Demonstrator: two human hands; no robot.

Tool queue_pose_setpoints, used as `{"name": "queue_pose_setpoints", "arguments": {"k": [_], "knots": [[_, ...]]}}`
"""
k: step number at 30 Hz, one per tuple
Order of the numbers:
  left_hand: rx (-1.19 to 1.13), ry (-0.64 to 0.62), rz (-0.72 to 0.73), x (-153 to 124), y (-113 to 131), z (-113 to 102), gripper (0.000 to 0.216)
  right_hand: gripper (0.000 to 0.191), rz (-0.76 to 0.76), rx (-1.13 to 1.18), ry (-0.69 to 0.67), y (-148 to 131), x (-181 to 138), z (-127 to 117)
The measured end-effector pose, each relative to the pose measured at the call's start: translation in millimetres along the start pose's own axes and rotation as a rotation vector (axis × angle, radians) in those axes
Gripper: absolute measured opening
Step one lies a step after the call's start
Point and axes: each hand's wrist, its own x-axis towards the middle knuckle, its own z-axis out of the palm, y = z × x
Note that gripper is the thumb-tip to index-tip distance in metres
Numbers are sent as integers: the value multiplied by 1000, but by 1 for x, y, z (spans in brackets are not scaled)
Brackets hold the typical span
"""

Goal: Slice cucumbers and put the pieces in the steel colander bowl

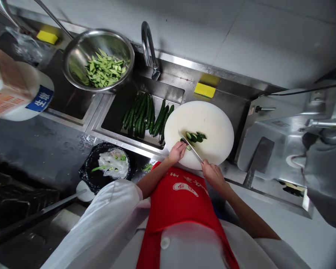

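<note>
On the round white cutting board [215,119] lie several dark-green cucumber slices [194,137] with pale cut faces. My right hand [212,173] is closed round the handle of a kitchen knife [194,148], whose blade slants across the board to the left. Beside the blade, my left hand [177,151] presses with bent fingers on a piece of cucumber [183,140], mostly hidden under the fingertips. Whole cucumbers [141,116] lie in the sink, left of the board.
A steel bowl [72,71] of cut green pieces stands by the faucet [148,45]. A yellow sponge [205,90] lies behind the board. A black-lined bin [86,170] is below left; a steel slicing machine [285,138] stands at the right.
</note>
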Motion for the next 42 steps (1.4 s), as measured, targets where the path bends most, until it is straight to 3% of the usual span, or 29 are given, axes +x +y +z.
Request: {"name": "queue_pose_setpoints", "arguments": {"k": [19, 28, 33, 42], "knots": [[-47, -80, -15, 0, 0, -10, 26, 32, -19, 38, -50, 12, 2, -8], [61, 54, 198, 0, -10, -12, 23, 33, -16, 82, -69, 10, 15, 8], [65, 34, 192, 0, -16, -13, 25, 34, -8, 75, -64, 10, 16, 6], [106, 3, 234, 2, -15, -14, 26, 32, -4, 8, -69, 18, -10, -9]]}}
